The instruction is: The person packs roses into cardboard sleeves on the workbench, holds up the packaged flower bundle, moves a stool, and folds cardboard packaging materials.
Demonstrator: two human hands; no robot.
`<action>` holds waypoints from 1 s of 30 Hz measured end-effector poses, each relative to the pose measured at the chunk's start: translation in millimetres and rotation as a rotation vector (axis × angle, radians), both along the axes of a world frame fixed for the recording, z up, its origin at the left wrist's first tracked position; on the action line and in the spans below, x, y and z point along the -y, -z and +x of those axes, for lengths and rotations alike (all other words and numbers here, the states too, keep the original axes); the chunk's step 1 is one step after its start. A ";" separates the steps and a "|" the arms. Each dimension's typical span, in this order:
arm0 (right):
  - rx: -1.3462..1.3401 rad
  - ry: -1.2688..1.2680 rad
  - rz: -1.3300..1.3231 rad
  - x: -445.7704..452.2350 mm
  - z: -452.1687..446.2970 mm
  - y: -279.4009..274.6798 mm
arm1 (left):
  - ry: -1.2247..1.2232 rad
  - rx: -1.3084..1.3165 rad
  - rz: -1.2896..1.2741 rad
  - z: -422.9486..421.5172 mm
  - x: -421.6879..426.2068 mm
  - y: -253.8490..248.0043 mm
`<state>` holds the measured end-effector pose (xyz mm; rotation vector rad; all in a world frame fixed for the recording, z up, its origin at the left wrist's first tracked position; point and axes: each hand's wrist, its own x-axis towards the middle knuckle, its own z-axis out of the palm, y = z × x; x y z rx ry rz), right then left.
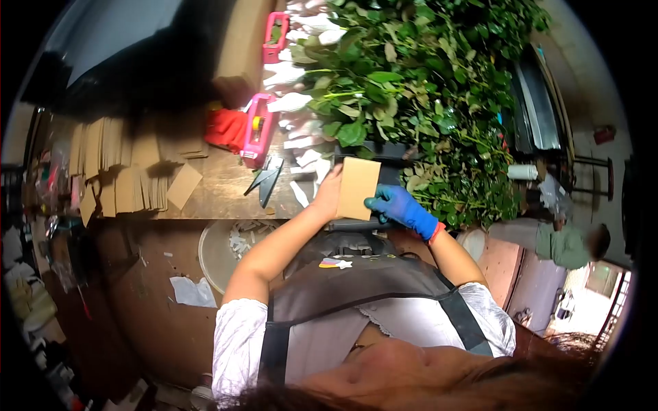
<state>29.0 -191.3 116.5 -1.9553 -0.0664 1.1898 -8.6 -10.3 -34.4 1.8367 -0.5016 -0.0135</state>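
A flat tan cardboard piece (pixel 358 188) is held upright over the table's front edge, in front of my chest. Bare, my left hand (pixel 330 192) grips its left edge, with the fingers partly hidden behind it. My right hand (pixel 399 207), in a blue and green glove, pinches its lower right edge. Behind the cardboard lies a black holder (pixel 391 161). White-wrapped flower heads (pixel 291 103) with leafy green stems (pixel 418 89) stretch away beyond my hands.
Pink tape dispensers (pixel 258 130) (pixel 275 38), a red cloth (pixel 227 129) and dark scissors (pixel 265 181) lie left of the flowers. Cardboard stacks (pixel 130 188) stand farther left. A round bin (pixel 226 250) is below the table edge. Another person (pixel 565 245) is at the far right.
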 end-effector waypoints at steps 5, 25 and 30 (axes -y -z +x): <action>-0.007 -0.131 -0.022 16.6 19.4 32.0 | -0.050 0.317 0.623 -1.2 -15.9 -40.3; 1.332 -0.019 0.126 2.1 91.5 -49.8 | -0.048 0.242 0.581 -16.4 -21.1 -87.1; 1.777 -0.236 -0.299 2.6 173.6 -51.4 | -0.065 0.267 0.587 -20.4 -16.6 -90.2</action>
